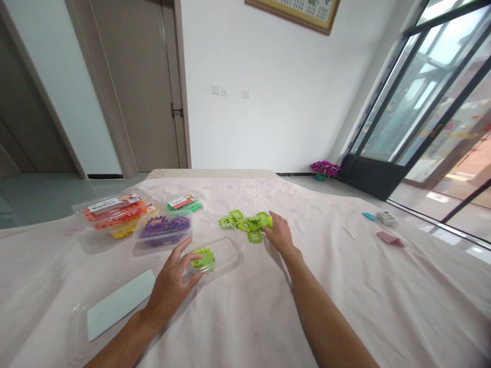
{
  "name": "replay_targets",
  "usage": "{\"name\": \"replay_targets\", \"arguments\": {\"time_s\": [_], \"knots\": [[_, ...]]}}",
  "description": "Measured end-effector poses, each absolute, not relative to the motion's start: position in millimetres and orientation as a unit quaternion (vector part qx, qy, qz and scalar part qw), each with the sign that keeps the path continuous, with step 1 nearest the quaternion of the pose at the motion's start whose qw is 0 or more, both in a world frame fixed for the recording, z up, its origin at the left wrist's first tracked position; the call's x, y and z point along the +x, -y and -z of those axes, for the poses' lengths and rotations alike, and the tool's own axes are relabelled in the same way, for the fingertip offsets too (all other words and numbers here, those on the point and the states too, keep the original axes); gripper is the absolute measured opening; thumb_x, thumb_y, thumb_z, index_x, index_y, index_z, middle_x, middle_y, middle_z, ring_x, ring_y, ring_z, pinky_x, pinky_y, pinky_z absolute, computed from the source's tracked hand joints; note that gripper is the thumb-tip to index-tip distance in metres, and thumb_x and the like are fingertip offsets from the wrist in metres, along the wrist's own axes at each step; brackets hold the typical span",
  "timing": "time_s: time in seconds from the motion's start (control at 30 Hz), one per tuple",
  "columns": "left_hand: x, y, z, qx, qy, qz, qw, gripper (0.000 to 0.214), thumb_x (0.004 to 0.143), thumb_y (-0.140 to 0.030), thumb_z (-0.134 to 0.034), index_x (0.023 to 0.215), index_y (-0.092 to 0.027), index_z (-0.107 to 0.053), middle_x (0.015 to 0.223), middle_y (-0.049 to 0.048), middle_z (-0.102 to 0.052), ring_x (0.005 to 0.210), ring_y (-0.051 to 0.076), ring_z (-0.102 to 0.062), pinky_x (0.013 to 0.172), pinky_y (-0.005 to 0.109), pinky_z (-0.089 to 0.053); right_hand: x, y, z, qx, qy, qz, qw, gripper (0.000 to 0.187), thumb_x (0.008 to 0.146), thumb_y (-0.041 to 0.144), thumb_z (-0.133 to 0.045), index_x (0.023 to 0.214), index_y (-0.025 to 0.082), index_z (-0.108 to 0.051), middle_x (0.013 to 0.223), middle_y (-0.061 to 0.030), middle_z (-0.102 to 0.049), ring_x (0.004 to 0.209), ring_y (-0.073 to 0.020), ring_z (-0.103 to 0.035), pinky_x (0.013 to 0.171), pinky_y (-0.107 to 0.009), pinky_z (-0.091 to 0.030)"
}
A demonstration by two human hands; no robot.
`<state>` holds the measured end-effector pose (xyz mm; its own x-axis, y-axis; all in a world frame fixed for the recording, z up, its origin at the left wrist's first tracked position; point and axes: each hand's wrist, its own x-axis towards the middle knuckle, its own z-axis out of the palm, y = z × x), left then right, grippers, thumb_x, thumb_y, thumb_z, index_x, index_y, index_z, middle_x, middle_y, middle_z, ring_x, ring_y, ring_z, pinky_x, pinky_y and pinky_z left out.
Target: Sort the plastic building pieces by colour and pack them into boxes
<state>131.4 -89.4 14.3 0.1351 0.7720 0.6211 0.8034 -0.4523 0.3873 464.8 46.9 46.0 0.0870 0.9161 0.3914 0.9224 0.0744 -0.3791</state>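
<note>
A clear plastic box [226, 254] lies in front of me with a few lime-green toothed plastic pieces [203, 259] at its left end. My left hand [172, 278] reaches over that end, fingers apart and close to the pieces; whether it touches them I cannot tell. Beyond the box, a loose cluster of the same green toothed pieces [245, 225] rests on the cloth. At the cluster's right edge, my right hand [281, 234] has its thumb and fingers closed around a green toothed piece [264, 220], partly hidden by the fingers.
A clear lid with a white label [120, 304] lies at front left. Behind it stand boxes of purple pieces [164, 228], orange pieces [115, 210] and green pieces [184, 203]. Small items, including a pink cloth [390, 239] and a blue object [369, 216], lie far right on the tablecloth [345, 286].
</note>
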Motion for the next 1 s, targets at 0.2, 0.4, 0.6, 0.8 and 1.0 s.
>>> {"name": "replay_targets", "arguments": {"time_s": [0.2, 0.4, 0.6, 0.8, 1.0], "knots": [[132, 88, -13, -0.754, 0.523, 0.398, 0.012, 0.025, 0.088, -0.036, -0.062, 0.112, -0.027, -0.063, 0.148, 0.0062, -0.044, 0.134, 0.027, -0.048, 0.111, 0.046, -0.043, 490, -52, -18, -0.678, 0.689, -0.036, 0.254, 0.044, 0.085, 0.033, -0.061, 0.128, 0.021, -0.063, 0.133, -0.0097, -0.062, 0.12, -0.0254, -0.056, 0.1, -0.032, -0.04], [131, 89, -14, -0.758, 0.52, 0.394, 0.008, 0.025, 0.09, -0.037, -0.06, 0.113, -0.026, -0.062, 0.147, 0.0069, -0.045, 0.134, 0.027, -0.048, 0.112, 0.047, -0.043, 497, -52, -19, -0.654, 0.695, -0.064, 0.291, 0.026, 0.085, 0.029, -0.059, 0.106, 0.024, -0.073, 0.123, -0.0045, -0.069, 0.114, -0.0214, -0.061, 0.099, -0.031, -0.042], [132, 89, -15, -0.758, 0.515, 0.4, 0.01, 0.025, 0.09, -0.036, -0.06, 0.112, -0.026, -0.063, 0.146, 0.0076, -0.046, 0.132, 0.027, -0.05, 0.109, 0.047, -0.045, 493, -54, -17, -0.693, 0.627, -0.047, 0.354, 0.032, 0.09, 0.033, -0.048, 0.108, 0.018, -0.071, 0.112, -0.0097, -0.071, 0.104, -0.0221, -0.063, 0.092, -0.031, -0.045], [131, 88, -12, -0.762, 0.513, 0.396, 0.0, 0.026, 0.091, -0.035, -0.06, 0.115, -0.026, -0.062, 0.146, 0.0082, -0.045, 0.132, 0.026, -0.05, 0.109, 0.047, -0.045, 481, -70, -24, -0.672, 0.628, -0.017, 0.393, 0.035, 0.09, 0.025, -0.045, 0.115, 0.016, -0.068, 0.117, -0.0117, -0.068, 0.108, -0.0216, -0.061, 0.095, -0.031, -0.044], [132, 88, -13, -0.762, 0.513, 0.396, 0.007, 0.028, 0.09, -0.034, -0.06, 0.117, -0.025, -0.061, 0.148, 0.0087, -0.045, 0.132, 0.026, -0.05, 0.109, 0.047, -0.045, 449, -80, -41, -0.597, 0.764, -0.014, 0.244, 0.026, 0.093, 0.024, -0.051, 0.108, 0.018, -0.071, 0.112, -0.0086, -0.07, 0.109, -0.0198, -0.06, 0.098, -0.026, -0.038]]}}
